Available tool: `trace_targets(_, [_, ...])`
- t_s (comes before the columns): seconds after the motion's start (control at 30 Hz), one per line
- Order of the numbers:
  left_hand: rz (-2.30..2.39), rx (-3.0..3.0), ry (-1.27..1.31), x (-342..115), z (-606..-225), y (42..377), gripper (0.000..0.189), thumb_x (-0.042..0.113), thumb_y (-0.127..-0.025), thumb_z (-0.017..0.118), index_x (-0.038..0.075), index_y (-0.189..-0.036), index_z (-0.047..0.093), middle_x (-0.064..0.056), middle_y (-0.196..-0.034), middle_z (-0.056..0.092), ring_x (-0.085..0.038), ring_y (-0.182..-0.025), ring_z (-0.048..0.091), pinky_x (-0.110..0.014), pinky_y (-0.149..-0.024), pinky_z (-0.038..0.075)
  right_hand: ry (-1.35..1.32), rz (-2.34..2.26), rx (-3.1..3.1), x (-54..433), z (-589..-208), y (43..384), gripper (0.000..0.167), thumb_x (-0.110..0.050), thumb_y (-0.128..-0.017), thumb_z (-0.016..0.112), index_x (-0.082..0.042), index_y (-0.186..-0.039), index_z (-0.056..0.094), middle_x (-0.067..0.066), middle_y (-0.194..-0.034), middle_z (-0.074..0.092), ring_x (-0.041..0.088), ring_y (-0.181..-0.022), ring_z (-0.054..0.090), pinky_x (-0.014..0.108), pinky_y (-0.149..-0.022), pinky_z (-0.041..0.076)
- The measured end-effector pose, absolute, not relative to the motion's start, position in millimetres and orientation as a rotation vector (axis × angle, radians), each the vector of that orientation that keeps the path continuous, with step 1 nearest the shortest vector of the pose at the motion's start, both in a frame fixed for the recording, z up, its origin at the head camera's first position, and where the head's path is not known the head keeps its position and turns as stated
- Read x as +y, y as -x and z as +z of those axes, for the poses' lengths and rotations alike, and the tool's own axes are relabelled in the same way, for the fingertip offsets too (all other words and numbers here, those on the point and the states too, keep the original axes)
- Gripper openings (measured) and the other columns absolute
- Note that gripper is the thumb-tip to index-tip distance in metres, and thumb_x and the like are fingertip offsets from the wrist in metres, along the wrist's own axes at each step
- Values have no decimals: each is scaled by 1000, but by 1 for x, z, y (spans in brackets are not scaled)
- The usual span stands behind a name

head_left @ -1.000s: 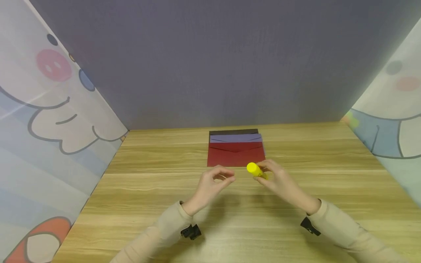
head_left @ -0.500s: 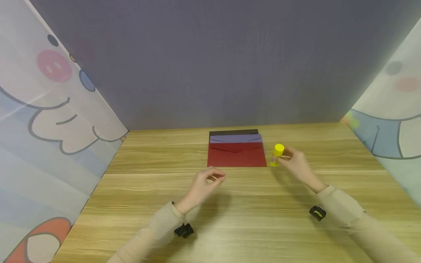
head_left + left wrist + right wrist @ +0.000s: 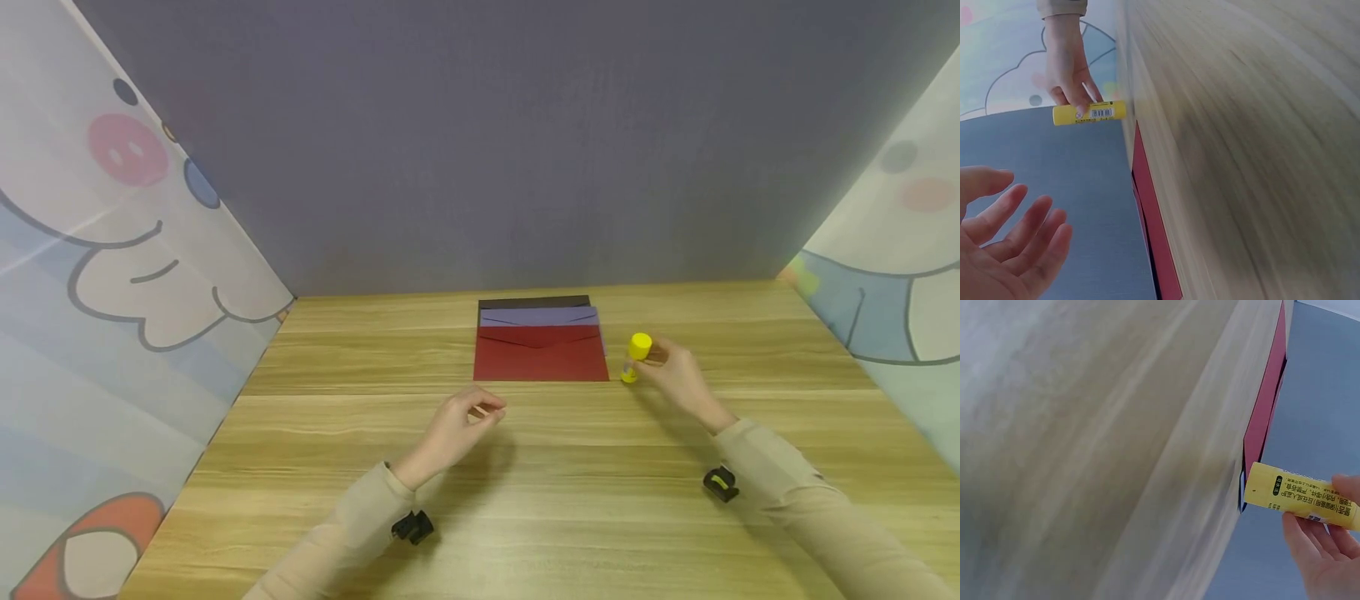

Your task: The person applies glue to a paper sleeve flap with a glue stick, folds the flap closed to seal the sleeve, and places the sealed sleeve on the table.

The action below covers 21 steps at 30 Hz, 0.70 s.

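A yellow glue stick (image 3: 640, 347) stands nearly upright to the right of the envelopes, pinched between the thumb and fingers of my right hand (image 3: 679, 380). Its lower end is at or just above the tabletop; I cannot tell if it touches. Printed label text shows on the glue stick (image 3: 1297, 492) in the right wrist view. My left hand (image 3: 454, 427) hovers over the table in front of the envelopes, fingers loosely bent and holding nothing. A red envelope (image 3: 542, 362) lies over a purple envelope (image 3: 537, 316) and a black envelope (image 3: 532, 302), which are partly hidden.
The wood-grain table (image 3: 360, 358) meets a grey panel (image 3: 525, 150) at the back. Cartoon-printed walls stand on the left (image 3: 150, 275) and right (image 3: 885, 308). Each wrist bears a small black device.
My right hand has carried the glue stick to the right, away from my left hand, and turned it upright near the table. My left hand has drifted slightly left and nearer to me.
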<state>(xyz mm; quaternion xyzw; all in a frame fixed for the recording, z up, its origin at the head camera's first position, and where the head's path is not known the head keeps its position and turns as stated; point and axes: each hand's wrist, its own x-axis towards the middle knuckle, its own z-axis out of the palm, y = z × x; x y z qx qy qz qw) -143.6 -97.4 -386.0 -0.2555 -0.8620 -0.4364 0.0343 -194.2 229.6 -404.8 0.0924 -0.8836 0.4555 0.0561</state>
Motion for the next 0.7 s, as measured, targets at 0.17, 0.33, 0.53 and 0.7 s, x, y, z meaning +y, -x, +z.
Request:
trace_targets(0.17, [-1337, -2669, 780, -99, -389, 144, 14, 8, -84, 59, -2, -93, 63, -5, -91, 62, -16, -83, 58, -25, -73, 49, -270, 1380, -2682, 229, -408, 196, 38, -8, -84, 59, 14, -113, 46, 32, -107, 53, 42, -98, 53, 44, -80, 47])
trace_targets(0.33, [-1325, -2683, 769, -102, -392, 145, 15, 9, -84, 59, 0, -94, 63, -4, -91, 61, -16, -84, 57, -25, -73, 49, -276, 1343, -2671, 230, -411, 195, 36, -5, -83, 59, 15, -111, 47, 33, -106, 53, 43, -97, 53, 47, -81, 46])
trace_targets(0.53, [-1315, -2683, 766, -103, -394, 145, 15, 9, -84, 59, 0, -94, 63, -3, -90, 61, -15, -84, 57, -25, -73, 49, -259, 1356, -2677, 229, -415, 193, 37, -6, -83, 60, 15, -111, 47, 33, -108, 53, 43, -98, 53, 47, -81, 46])
trace_targets(0.7, [-1316, -2684, 765, -105, -395, 145, 14, 9, -84, 59, 0, -93, 63, -3, -90, 61, -16, -84, 57, -26, -73, 49, -238, 1388, -2686, 229, -416, 192, 39, -7, -84, 59, 15, -113, 45, 34, -109, 51, 44, -99, 52, 47, -83, 45])
